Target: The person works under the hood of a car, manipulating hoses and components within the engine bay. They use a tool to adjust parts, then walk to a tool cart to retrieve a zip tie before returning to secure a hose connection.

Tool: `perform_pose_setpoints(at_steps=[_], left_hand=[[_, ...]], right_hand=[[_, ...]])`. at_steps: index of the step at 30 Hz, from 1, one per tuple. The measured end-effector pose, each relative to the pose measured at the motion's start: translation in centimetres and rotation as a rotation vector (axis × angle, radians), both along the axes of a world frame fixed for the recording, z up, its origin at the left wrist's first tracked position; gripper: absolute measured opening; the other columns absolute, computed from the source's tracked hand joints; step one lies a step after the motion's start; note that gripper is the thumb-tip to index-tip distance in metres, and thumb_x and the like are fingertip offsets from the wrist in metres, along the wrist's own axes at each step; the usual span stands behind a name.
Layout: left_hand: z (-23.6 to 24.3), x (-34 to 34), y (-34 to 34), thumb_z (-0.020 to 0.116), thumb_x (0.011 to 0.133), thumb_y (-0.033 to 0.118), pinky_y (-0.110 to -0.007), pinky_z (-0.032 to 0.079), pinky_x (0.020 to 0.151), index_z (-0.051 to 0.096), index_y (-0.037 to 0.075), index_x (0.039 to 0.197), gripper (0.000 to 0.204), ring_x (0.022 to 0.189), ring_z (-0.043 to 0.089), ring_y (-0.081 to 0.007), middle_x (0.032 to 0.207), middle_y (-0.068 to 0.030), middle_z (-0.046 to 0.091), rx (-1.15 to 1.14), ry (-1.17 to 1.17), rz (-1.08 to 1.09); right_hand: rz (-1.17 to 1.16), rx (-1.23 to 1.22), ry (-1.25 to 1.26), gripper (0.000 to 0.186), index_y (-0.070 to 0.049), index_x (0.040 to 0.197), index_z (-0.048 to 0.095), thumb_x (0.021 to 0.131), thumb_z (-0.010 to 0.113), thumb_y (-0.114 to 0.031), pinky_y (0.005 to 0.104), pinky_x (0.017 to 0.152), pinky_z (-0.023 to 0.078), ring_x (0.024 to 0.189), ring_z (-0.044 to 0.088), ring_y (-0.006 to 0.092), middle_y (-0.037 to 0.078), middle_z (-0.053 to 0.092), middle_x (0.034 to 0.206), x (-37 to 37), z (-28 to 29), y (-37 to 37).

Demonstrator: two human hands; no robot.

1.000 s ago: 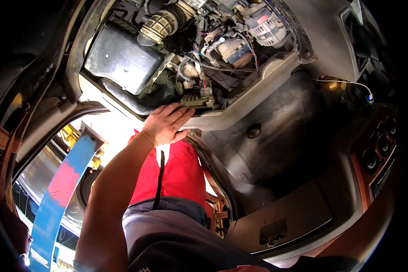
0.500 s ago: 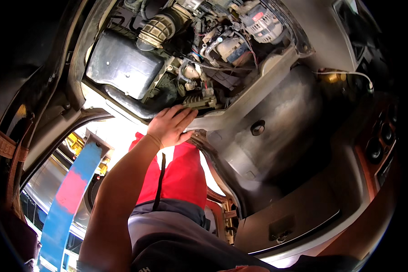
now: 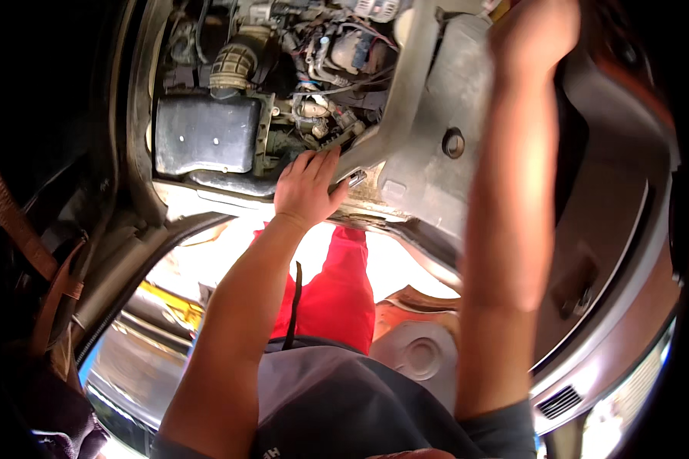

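Note:
My left hand point(image 3: 308, 186) lies flat on the near rim of the engine opening, its fingers stretched together toward the engine point(image 3: 321, 84). A black air filter box point(image 3: 207, 134) is just left of it, with a ribbed intake hose point(image 3: 234, 65) rising from its far end. Over the bare metal floor panel point(image 3: 429, 145), my right arm reaches up to the far right. Motion blurs my right hand point(image 3: 534, 34), and its fingers cannot be made out. A small yellowish thing shows at the picture's top edge beside it.
A metal frame rail point(image 3: 406, 99) divides the engine opening from the floor panel, which has a round hole point(image 3: 453, 142). The dashboard side with a glove box point(image 3: 589, 252) curves along the right. Brown straps point(image 3: 15, 214) hang at the left. Below me is the bright door opening.
My right arm has come into view and stretches to the far right. The view has shifted and turned. My left hand stays on the rim of the opening.

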State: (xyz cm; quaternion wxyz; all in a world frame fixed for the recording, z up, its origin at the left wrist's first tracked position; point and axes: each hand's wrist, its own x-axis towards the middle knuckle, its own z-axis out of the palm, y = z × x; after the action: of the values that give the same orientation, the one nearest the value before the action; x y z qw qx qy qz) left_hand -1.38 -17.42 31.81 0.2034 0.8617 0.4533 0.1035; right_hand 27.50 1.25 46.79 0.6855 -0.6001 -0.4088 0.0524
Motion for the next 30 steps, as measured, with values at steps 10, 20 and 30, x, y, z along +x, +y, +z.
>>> perform_pose_setpoints(at_steps=[10,20,30], left_hand=[[2.6,-2.5,-5.5,0.062,0.089,0.025,-0.048,0.037,0.107,0.045,0.007,0.142,0.059,0.129,0.044,-0.0381,0.139,-0.0187,0.049,0.107,-0.232,-0.08],[3.0,-36.1,-29.1,0.052,0.09,0.035,-0.048,0.052,0.087,0.069,0.008,0.098,0.033,0.099,0.065,-0.0354,0.102,-0.0174,0.069,-0.895,0.561,-0.877],[8.1,-45.4,-26.9,0.05,0.088,0.03,-0.05,0.052,0.086,0.07,0.012,0.101,0.03,0.1,0.066,-0.0349,0.104,-0.0159,0.07,-0.618,0.462,-0.421]], right_hand=[[-0.281,-0.486,0.79,0.027,0.004,0.123,0.051,0.099,0.054,-0.008,0.0272,0.084,0.049,0.091,0.058,0.0136,0.007,0.06,0.101,-30.3,-11.9,-48.6],[-0.193,-1.348,1.006,0.031,0.003,0.1,0.066,0.087,0.058,-0.023,0.0304,0.074,0.052,0.078,0.066,0.0182,0.01,0.068,0.089,-45.6,-16.3,-75.0],[-0.025,-1.272,0.785,0.033,-0.001,0.095,0.068,0.084,0.059,-0.031,0.0384,0.069,0.053,0.072,0.067,0.023,0.013,0.07,0.081,-51.3,-20.1,-78.6]])
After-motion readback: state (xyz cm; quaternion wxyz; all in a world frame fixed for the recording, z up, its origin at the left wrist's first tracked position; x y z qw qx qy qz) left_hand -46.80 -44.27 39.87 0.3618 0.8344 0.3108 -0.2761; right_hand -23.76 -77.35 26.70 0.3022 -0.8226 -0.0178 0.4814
